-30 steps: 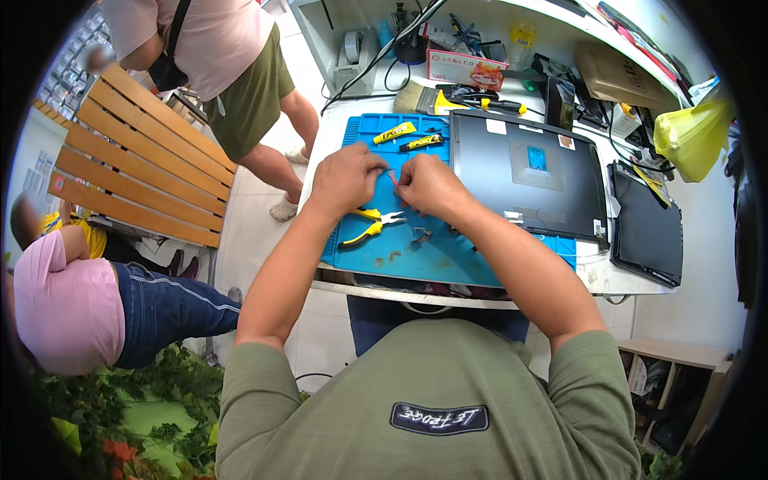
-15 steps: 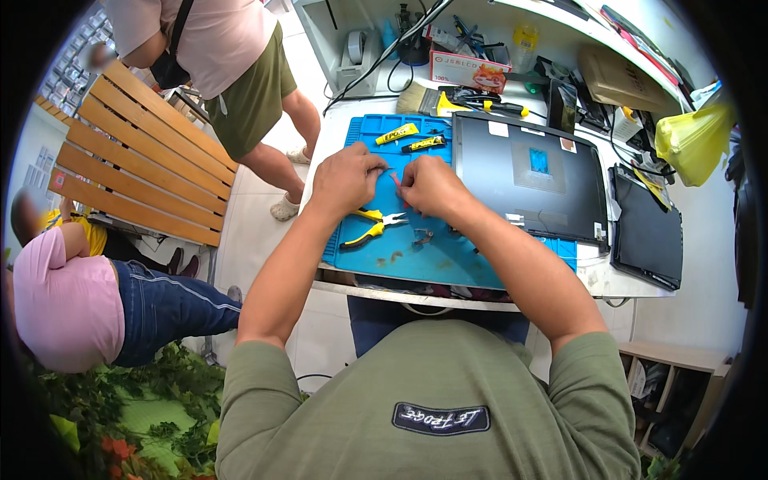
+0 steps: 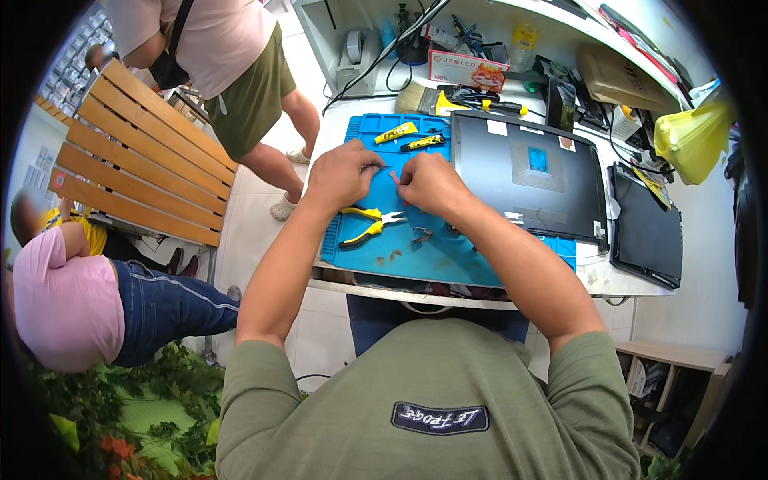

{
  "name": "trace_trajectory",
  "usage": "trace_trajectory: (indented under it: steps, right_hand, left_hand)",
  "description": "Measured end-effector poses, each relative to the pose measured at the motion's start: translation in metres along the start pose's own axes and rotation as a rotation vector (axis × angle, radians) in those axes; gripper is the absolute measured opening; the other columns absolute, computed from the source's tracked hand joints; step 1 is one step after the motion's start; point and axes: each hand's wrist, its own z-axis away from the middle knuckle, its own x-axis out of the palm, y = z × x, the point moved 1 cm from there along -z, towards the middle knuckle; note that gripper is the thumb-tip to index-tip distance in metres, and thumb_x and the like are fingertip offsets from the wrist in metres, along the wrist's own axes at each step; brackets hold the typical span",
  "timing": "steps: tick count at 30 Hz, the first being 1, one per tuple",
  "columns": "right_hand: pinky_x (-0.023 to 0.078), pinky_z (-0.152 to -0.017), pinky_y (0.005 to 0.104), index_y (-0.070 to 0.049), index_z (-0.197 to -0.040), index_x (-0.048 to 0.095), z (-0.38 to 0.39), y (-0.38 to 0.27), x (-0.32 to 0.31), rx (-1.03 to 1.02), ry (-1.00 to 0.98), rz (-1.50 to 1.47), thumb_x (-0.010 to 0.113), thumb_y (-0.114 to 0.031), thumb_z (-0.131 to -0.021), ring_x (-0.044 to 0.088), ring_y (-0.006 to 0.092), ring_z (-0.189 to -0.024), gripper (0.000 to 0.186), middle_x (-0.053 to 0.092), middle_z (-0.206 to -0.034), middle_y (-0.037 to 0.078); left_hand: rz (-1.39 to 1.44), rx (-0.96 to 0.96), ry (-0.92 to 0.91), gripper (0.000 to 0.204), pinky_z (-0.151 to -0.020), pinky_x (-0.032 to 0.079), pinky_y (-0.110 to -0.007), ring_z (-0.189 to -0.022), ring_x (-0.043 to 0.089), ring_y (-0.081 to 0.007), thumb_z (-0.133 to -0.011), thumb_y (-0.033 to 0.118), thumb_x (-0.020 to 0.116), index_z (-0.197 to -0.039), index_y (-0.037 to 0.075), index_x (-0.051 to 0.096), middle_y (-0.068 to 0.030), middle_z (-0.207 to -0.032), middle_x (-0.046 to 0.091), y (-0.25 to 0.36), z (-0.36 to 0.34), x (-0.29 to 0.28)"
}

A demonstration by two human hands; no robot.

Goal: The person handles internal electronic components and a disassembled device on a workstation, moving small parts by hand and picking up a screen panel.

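Note:
Over the blue work mat (image 3: 432, 256), my left hand (image 3: 342, 174) is closed in a pinch on something too small to name. My right hand (image 3: 432, 184) grips a thin red stick-like piece (image 3: 394, 177), whose end points toward the left fingertips. Yellow-and-black pliers (image 3: 372, 226) lie with handles spread just below my left hand. Beside their jaws sits a small metal part (image 3: 422, 234). Beyond my hands are a yellow glue tube (image 3: 396, 133) and a black-and-yellow glue tube (image 3: 422, 142). A dark laptop lid (image 3: 532, 172) lies flat right of my right hand.
A brush (image 3: 414, 98), a red-and-white box (image 3: 468, 70) and cables line the back. Another black laptop part (image 3: 648, 228) lies at the right table edge, near a hanging yellow bag (image 3: 694, 144). Two people are at the left, by a slatted wooden bench (image 3: 144, 152).
My left hand has shifted very slightly left, its fingertips a little farther from the red piece. The right hand stays almost in place, and the tools on the mat have not moved.

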Motion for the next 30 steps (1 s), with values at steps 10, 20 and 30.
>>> trace_trajectory:
  steps: [10, 20, 30]
  right_hand:
    - [0.060, -0.085, 0.0515, 0.000, -0.087, 0.080, 0.001, -0.011, 0.003, -0.086, 0.073, 0.245, 0.077, -0.014, -0.086, 0.075, 0.0437, -0.092, 0.015, 0.077, -0.092, 0.024]
    - [0.059, -0.087, 0.0514, -0.002, -0.087, 0.080, -0.006, 0.004, -0.004, -0.191, 0.045, 0.291, 0.076, -0.015, -0.087, 0.074, 0.0402, -0.099, 0.013, 0.077, -0.095, 0.021]
    - [0.059, -0.094, 0.0480, 0.003, -0.100, 0.075, -0.004, 0.011, 0.007, -0.357, 0.019, 0.461, 0.068, -0.008, -0.089, 0.069, 0.0378, -0.109, 0.017, 0.071, -0.109, 0.020]
  left_hand:
    - [0.123, -0.020, 0.008, 0.017, -0.081, 0.057, -0.038, -0.091, 0.072, -0.0269, -0.093, 0.014, 0.077, -0.108, 0.018, 0.082, -0.0058, -0.101, 0.071, -0.003, 0.006, -0.001]
    - [0.145, -0.075, 0.028, 0.017, -0.079, 0.057, -0.038, -0.087, 0.071, -0.0265, -0.093, 0.012, 0.077, -0.108, 0.016, 0.083, -0.0075, -0.100, 0.070, 0.001, 0.021, 0.003]
    - [0.098, -0.076, 0.006, 0.015, -0.077, 0.056, -0.038, -0.085, 0.072, -0.0266, -0.092, 0.015, 0.078, -0.105, 0.017, 0.084, -0.0063, -0.098, 0.071, 0.004, 0.021, 0.002]
